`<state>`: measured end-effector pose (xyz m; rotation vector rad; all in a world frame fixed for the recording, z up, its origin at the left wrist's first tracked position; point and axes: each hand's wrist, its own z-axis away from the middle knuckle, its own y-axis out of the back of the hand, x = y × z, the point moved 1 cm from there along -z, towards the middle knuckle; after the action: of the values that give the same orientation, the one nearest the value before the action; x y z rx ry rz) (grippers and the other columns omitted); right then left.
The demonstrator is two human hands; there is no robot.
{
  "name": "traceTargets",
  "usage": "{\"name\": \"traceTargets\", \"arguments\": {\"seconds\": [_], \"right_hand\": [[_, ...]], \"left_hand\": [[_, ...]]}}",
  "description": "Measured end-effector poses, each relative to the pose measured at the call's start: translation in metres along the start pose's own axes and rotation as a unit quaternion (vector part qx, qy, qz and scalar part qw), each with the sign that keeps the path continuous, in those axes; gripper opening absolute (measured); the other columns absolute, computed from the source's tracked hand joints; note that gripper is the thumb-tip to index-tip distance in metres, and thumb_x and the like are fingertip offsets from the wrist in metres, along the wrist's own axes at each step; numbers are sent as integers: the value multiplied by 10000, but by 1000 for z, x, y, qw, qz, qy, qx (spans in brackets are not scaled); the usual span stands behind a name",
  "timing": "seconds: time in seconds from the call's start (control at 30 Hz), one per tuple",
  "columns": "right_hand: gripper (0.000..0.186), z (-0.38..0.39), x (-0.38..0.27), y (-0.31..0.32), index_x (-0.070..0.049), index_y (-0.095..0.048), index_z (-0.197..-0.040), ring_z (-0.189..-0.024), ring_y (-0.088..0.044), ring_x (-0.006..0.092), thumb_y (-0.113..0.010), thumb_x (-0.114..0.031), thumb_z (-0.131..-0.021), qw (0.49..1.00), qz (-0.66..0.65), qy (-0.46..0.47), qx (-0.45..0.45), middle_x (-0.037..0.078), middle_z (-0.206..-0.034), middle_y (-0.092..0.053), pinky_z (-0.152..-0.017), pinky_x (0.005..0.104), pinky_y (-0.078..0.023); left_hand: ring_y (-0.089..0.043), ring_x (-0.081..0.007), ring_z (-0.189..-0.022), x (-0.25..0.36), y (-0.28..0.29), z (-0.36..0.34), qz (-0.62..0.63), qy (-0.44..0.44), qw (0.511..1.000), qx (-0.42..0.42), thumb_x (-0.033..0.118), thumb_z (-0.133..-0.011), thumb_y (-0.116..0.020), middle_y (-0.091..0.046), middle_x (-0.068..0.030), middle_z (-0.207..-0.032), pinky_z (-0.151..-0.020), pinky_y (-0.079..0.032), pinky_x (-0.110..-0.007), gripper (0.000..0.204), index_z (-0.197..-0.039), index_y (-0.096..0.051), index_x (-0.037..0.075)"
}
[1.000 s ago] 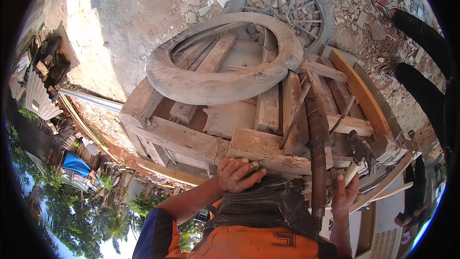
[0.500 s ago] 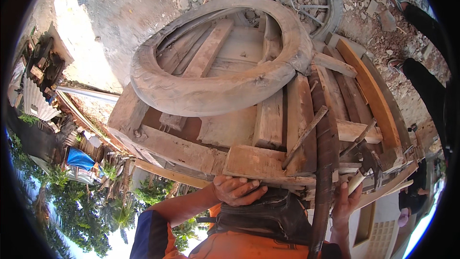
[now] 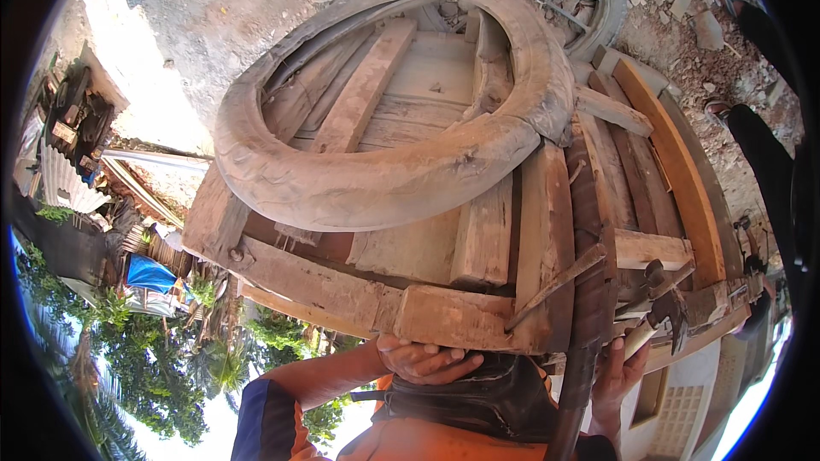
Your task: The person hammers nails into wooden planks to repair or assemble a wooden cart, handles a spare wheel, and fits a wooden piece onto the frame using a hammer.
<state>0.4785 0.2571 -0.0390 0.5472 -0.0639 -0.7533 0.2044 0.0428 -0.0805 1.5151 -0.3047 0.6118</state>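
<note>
Just below the front board [image 3: 453, 316] of a weathered timber cart, my left hand [image 3: 427, 360] is closed against its edge, above a black waist bag [image 3: 461, 405]; what it holds is hidden. My right hand [image 3: 619, 371] grips the pale handle of a claw hammer [image 3: 666, 316], beside a long dark-wrapped bar [image 3: 581, 333] that runs down past the cart edge. A dusty, worn tyre [image 3: 384, 179] lies across the loose timbers [image 3: 359, 94]. Rusty metal rods [image 3: 555, 286] rest on the right part of the cart.
Behind the cart is a spoked wheel [image 3: 598, 8] on rubble. Another person's dark-clad legs and sandalled feet [image 3: 760, 162] are at the right. At left are corrugated sheets [image 3: 68, 179], scrap wood and a blue tarpaulin [image 3: 149, 273], with trees below.
The cart's timbers, tyre, wheel and my hands have shifted in the view, the tyre appearing larger and the wheel higher. Both hands keep their hold.
</note>
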Motion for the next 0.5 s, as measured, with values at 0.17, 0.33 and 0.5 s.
{"name": "traceTargets", "arguments": {"seconds": [0.17,0.33,0.5], "right_hand": [[327,1,-20,-15,7,-459,-1248,-674,-417,34,-570,-162,-990,998,-52,32,-7,-11,-889,-499,-557,188,-331],[229,1,-25,-23,-36,-498,-1144,-618,-408,28,-586,-181,-992,994,-66,88,-3,-36,-802,-488,-521,197,-329],[195,7,-24,-23,-65,-521,-1023,-548,-409,33,-619,-228,-984,988,-28,154,11,-43,-702,-480,-473,204,-335]], "left_hand": [[-409,-140,-1274,4,-2,2,-6,9,1000,21,326,-843,-658,-519,92,-1345,-1025,-327,-331,398,-1219,-642,455],[-470,-129,-1162,3,-3,-3,-1,21,999,24,312,-844,-661,-553,95,-1238,-899,-403,-268,377,-1214,-660,388],[-521,-158,-1086,1,-2,-10,-37,5,998,49,335,-858,-639,-566,72,-1180,-887,-429,-304,381,-1239,-650,327]]}}
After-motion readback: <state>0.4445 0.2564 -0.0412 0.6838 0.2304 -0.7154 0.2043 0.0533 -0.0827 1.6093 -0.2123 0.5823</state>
